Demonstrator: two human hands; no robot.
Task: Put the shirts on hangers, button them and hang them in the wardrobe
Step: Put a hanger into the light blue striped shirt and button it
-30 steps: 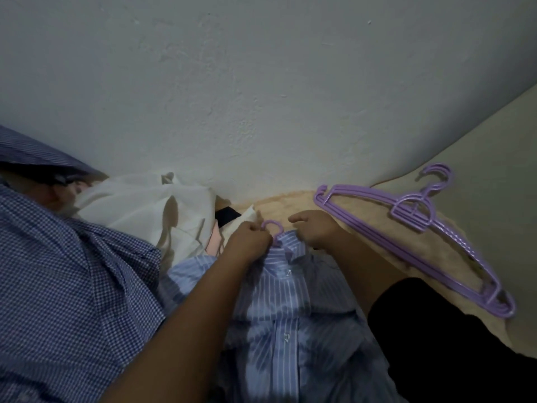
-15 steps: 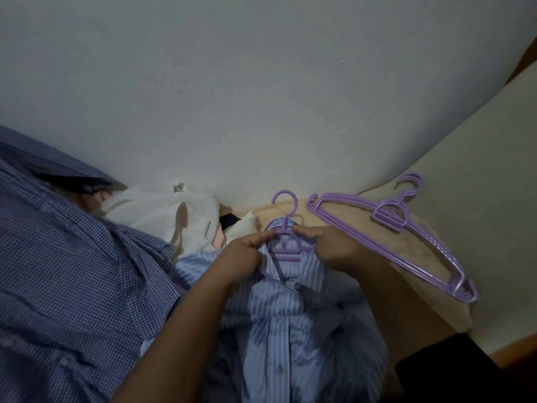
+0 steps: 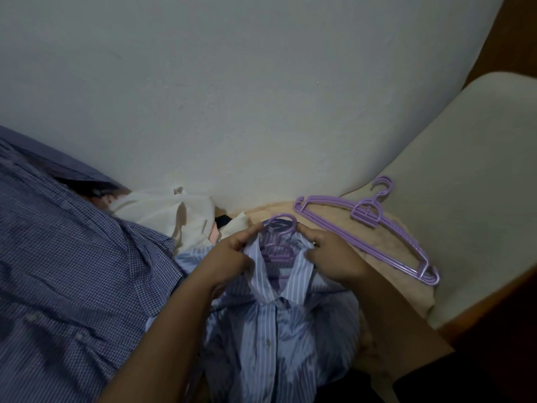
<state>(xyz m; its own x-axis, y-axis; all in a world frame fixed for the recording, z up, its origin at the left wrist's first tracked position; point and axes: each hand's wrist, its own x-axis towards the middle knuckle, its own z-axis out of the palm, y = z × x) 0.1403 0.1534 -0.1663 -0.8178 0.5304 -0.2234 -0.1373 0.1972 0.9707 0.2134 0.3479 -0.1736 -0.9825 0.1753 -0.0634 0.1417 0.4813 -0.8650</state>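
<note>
A light blue striped shirt (image 3: 270, 330) lies in front of me with a purple hanger (image 3: 279, 237) inside it, the hook poking out of the open collar. My left hand (image 3: 229, 257) pinches the left side of the collar. My right hand (image 3: 331, 254) grips the right side of the collar. The placket below the collar looks closed, with a button showing. A blue checked shirt (image 3: 66, 271) is spread out at the left.
Spare purple hangers (image 3: 369, 225) lie stacked on a beige cloth (image 3: 401, 283) at the right. A crumpled white garment (image 3: 162, 213) sits behind the shirts against the pale wall. A cream cushion (image 3: 470, 199) and a wooden edge (image 3: 494, 292) are at the far right.
The hanger hook has risen out of the collar. Both hands have spread the collar apart and now hold its two sides. The view has shifted left, so the spare hangers sit lower right.
</note>
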